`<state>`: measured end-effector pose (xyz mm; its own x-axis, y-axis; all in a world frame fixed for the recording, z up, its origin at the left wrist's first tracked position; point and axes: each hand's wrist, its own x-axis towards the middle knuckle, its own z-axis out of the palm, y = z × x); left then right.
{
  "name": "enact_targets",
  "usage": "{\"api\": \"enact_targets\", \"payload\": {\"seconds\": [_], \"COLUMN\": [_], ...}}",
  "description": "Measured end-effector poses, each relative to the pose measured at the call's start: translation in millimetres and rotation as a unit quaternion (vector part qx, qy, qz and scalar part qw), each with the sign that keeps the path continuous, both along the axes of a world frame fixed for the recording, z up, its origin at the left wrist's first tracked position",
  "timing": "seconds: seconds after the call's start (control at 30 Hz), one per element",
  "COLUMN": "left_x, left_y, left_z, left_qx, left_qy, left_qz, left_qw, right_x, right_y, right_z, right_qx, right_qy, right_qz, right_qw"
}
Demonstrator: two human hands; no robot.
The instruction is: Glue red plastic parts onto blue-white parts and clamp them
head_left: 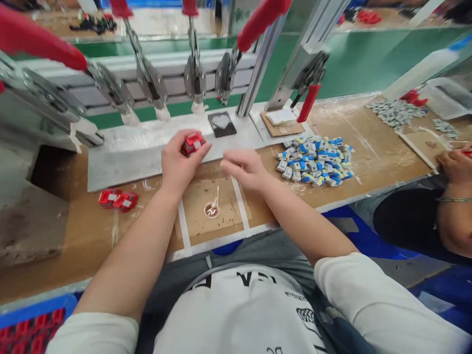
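My left hand [179, 160] is closed around a small red-and-black plastic part [193, 142] with a pale patch on it, held over the metal plate. Just to its right, my right hand [245, 168] is raised with its fingers curled together. Whatever those fingers hold, if anything, is hidden. Below and between the hands, a small round cup [211, 210] with shiny contents stands on a taped piece of cardboard, and a thin stick [217, 195] leans in it. Two similar red parts [118, 199] lie side by side left of my left forearm.
Toggle clamps with red handles [191, 64] stand above the metal plate [121, 164]. A dark square with a heart shape [221, 124] lies there. Right are a pile of blue-and-white pieces [316, 161], grey pieces [396, 114] and another person's hand [455, 164]. A blue crate [22, 317] sits lower left.
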<state>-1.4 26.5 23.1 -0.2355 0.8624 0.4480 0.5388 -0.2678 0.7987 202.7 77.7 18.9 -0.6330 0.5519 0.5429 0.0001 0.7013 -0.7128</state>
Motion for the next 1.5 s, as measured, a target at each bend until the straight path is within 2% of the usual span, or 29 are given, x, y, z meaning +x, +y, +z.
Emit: {"api": "enact_targets", "payload": {"seconds": [0.07,0.1,0.2,0.27,0.4,0.7,0.87,1.0,1.1,1.17,1.23,1.3,1.37,1.5], "left_x": [2,2,2,2,-2,0,2,1,0,0,0,1,2,3], "left_y": [-7,-10,-21,-25,-28,-31,-32,-33,-33,-33,-33,-33,-34,-34], "left_z": [3.3,2.5,-6.7,-13.7,-19.5,-16.5,-18.3,-20.5,-21.0,-20.6,-19.7,-18.7,-17.9,-17.6], "left_qx": [-0.031,-0.058,-0.137,-0.164,-0.180,-0.202,-0.192,-0.193,-0.194,-0.196,-0.202,-0.210,-0.216,-0.222], "left_qy": [-0.013,-0.016,-0.021,-0.027,-0.038,-0.027,-0.020,-0.019,-0.027,-0.034,-0.035,-0.028,-0.019,-0.013], "left_qz": [-0.020,-0.039,-0.085,-0.092,-0.086,-0.097,-0.085,-0.092,-0.100,-0.106,-0.110,-0.106,-0.100,-0.097], "left_qw": [0.999,0.997,0.987,0.982,0.979,0.974,0.978,0.977,0.975,0.974,0.973,0.972,0.971,0.970], "right_x": [2,2,1,-1,-2,-2,-2,1,4,4,4,2,-1,-4], "right_y": [-19,-24,-27,-27,-29,-29,-29,-27,-23,-19,-15,-11,-9,-7], "right_z": [7.0,8.6,8.0,6.8,6.1,3.3,6.1,9.0,5.2,-0.1,-5.0,-7.8,-8.6,-9.2], "right_qx": [0.056,0.071,0.097,0.113,0.133,0.140,0.095,0.014,-0.040,-0.069,-0.096,-0.115,-0.124,-0.118], "right_qy": [-0.113,-0.159,-0.256,-0.279,-0.243,-0.209,-0.206,-0.156,-0.081,-0.001,0.062,0.066,0.033,-0.001], "right_qz": [0.124,0.160,0.200,0.205,0.211,0.209,0.224,0.233,0.191,0.103,-0.010,-0.090,-0.118,-0.114], "right_qw": [0.984,0.972,0.941,0.931,0.937,0.945,0.948,0.960,0.977,0.992,0.993,0.987,0.985,0.987]}}
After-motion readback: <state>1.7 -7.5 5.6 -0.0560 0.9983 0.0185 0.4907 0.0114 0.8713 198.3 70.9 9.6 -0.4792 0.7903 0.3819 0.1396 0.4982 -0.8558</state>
